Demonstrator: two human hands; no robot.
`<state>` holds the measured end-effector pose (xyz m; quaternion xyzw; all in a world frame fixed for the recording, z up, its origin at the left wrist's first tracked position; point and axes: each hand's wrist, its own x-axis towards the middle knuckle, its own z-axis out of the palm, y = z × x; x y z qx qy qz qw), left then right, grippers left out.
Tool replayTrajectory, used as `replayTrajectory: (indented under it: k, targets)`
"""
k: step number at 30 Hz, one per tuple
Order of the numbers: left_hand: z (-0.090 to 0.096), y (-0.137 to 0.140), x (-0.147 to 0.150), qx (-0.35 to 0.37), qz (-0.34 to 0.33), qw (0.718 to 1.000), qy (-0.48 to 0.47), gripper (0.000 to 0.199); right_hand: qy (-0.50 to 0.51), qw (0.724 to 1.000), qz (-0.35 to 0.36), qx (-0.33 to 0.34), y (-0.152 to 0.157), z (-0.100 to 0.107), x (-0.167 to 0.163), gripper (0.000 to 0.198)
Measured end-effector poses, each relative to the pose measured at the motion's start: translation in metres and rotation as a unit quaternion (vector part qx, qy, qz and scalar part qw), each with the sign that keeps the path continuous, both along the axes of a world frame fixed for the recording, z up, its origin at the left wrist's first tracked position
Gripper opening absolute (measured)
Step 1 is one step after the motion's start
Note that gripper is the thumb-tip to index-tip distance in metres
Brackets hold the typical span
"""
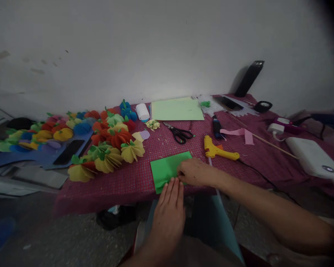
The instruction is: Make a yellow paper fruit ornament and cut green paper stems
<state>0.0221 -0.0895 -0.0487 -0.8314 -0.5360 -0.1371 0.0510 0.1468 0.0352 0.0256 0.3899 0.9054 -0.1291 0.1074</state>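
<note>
A bright green sheet of paper [164,168] lies at the table's front edge. My left hand [171,207] rests flat on its near edge, fingers stretched out side by side. On the sheet's right part, my right hand [193,172] is closed, its curled fingers gripping the paper close to my left fingertips; the exact grip is partly hidden. Just right of the sheet lies a yellow glue gun [221,150]. Beyond the paper are black-handled scissors [179,133].
Colourful paper pumpkins [117,137] crowd the left side, near a dark phone [69,152]. Pale green sheets [176,109] lie at the back by the wall. To the right are a pink ribbon [239,133], a wooden stick [267,141], a white power bank [314,157] and a black bottle [249,78].
</note>
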Motion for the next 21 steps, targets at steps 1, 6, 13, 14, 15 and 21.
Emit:
replayTrajectory:
  k: [1,6,13,14,15,21]
  targets:
    - [-0.003,0.000,0.004,-0.008,0.008,1.000,0.004,0.055,0.000,1.000,0.001,-0.002,0.001,0.000,0.000,0.027]
    - [-0.006,0.000,0.006,-0.002,0.052,0.998,0.018,0.054,0.005,1.000,0.005,-0.009,0.002,0.000,0.000,0.027]
    - [-0.008,0.000,0.007,0.018,0.061,0.997,0.035,0.050,0.013,0.999,0.017,-0.044,0.011,0.005,0.014,0.023]
    - [-0.008,0.001,0.007,0.020,0.061,0.997,0.036,0.049,0.016,0.998,0.018,-0.058,0.014,0.006,0.019,0.023]
    - [-0.009,0.001,0.008,0.022,0.061,0.997,0.036,0.049,0.020,0.997,0.019,-0.072,0.017,0.008,0.025,0.023]
    - [-0.010,0.005,0.010,0.028,0.068,0.997,0.035,0.049,0.015,0.996,0.008,-0.090,0.026,0.010,0.047,0.022]
